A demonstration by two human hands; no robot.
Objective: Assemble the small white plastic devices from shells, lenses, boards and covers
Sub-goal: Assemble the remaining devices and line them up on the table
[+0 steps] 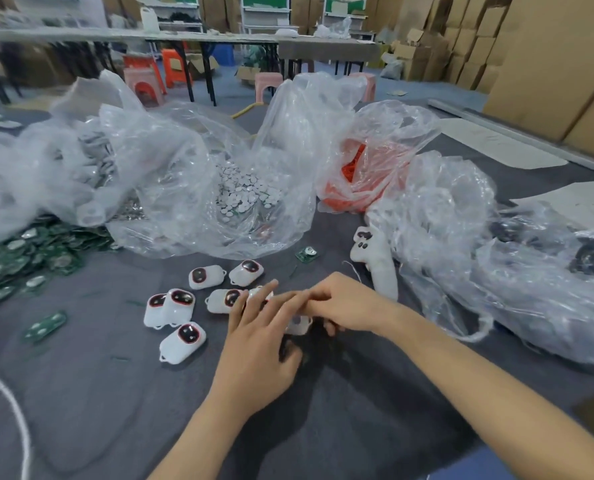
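Note:
Both hands meet over a small white shell (299, 323) at the middle of the grey table (80, 375). My right hand (340, 303) curls its fingers around the shell from the right. My left hand (260, 337) lies over it with fingers spread and nearly straight, their tips touching the right hand's fingers. Most of the shell is hidden beneath them. Several finished white devices with dark red-rimmed lenses (183, 339) lie just to the left. A clear bag holds small white discs (247, 192), and green boards (21, 258) are piled at the far left.
A lone green board (306, 253) and a white glove (375, 261) lie beyond my hands. A bag of orange parts (354, 174) sits behind, and bags with dark parts (586, 258) crowd the right. Another loose board (44, 327) lies at the left.

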